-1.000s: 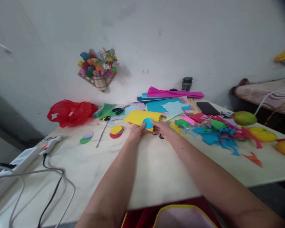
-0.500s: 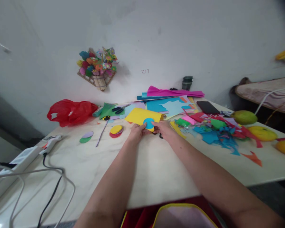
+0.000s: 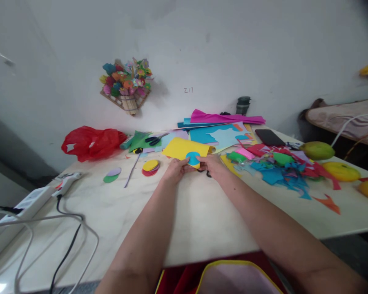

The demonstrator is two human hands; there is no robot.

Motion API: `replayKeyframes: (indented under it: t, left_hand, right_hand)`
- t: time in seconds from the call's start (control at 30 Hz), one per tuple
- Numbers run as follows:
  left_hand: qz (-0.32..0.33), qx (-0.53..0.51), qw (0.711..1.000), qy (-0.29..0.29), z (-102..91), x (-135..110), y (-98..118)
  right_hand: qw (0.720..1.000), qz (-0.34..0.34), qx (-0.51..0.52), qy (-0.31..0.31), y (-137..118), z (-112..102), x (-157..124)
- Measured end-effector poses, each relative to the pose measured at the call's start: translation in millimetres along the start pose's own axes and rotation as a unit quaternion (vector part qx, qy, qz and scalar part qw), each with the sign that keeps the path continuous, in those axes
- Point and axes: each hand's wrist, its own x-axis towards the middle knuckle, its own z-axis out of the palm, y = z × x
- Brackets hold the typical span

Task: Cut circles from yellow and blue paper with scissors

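Observation:
A yellow sheet of paper (image 3: pixel 184 147) is held up over the table, its near edge between my two hands. Against that edge lies a blue paper circle (image 3: pixel 192 159). My left hand (image 3: pixel 175 169) pinches both from the left, its thumb on the circle. From the right, my right hand (image 3: pixel 212 164) presses its thumb on the circle, fingers hidden behind the paper. Black loops (image 3: pixel 208 174), perhaps scissor handles, show just under my right hand. To the left lies a stack of paper circles (image 3: pixel 150 166), yellow on top and red below.
Green and lilac circles (image 3: pixel 112 174) and a thin purple strip (image 3: pixel 131 171) lie left. Scissors (image 3: pixel 155 140) rest near a red plastic bag (image 3: pixel 93 143). Paper scraps (image 3: pixel 269 173), a phone (image 3: pixel 269 137) and mangoes (image 3: pixel 341 171) occupy the right. A power strip (image 3: pixel 24 210) with cables sits front left.
Both hands keep the same grip on the yellow paper and the blue circle. The whole view has shifted very slightly.

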Motion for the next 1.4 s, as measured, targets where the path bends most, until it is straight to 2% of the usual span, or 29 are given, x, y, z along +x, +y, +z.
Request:
replayKeyframes:
  t: [0.13,0.33,1.4]
  left_hand:
    - [-0.010,0.009,1.000,-0.003,-0.6,0.5,0.3]
    - [-0.012,0.016,1.000,-0.006,-1.9,1.2,0.0]
    - [-0.039,0.006,0.999,0.012,3.6,-3.6,8.0]
  right_hand:
    - [0.998,0.054,0.042,0.013,-4.9,1.4,-3.6]
    - [0.996,0.072,0.055,0.020,-8.2,2.6,-5.7]
    - [0.997,0.051,0.043,0.049,-0.5,3.2,-0.8]
